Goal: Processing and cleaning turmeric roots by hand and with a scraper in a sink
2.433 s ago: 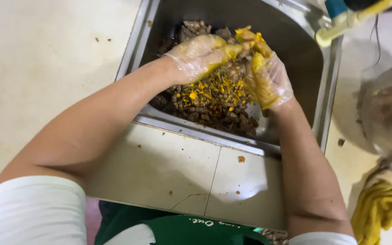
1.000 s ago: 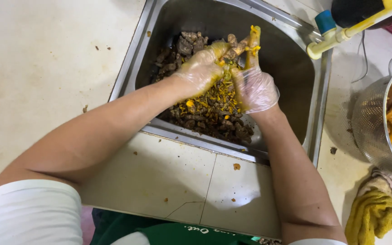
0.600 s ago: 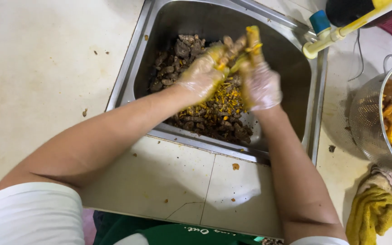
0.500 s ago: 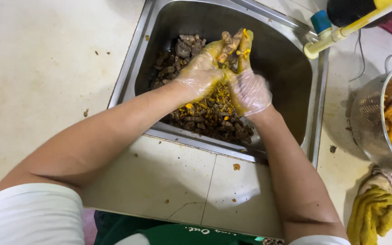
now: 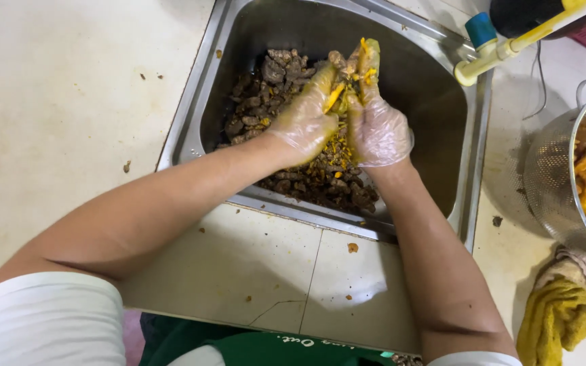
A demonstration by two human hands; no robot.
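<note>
- Head view looks straight down into a steel sink [image 5: 473, 196] set in a pale bench [image 5: 69, 102], with both forearms reaching in over its near rim.
- Left hand [image 5: 304, 120] and right hand [image 5: 376, 129] wear thin clear gloves smeared yellow, likely to keep the stain off the skin.
- Both palms are pressed together around a yellow root [image 5: 364, 57], fingers closed on it; its tip sticks up between the fingertips.
- This grip sits above the sink, so peel and bits drop onto the heap of dark roots [image 5: 272, 88] and orange scraps lying on the sink floor.
- A metal colander [image 5: 551, 176] stands on the bench to the right, near the sink, holding peeled orange pieces apart from the dirty heap.
- A yellow-stained cloth [image 5: 564, 312] lies in front of the colander, within reach of the right arm.
- A yellow pipe [image 5: 510, 47] with a blue cap crosses the sink's far right corner.
</note>
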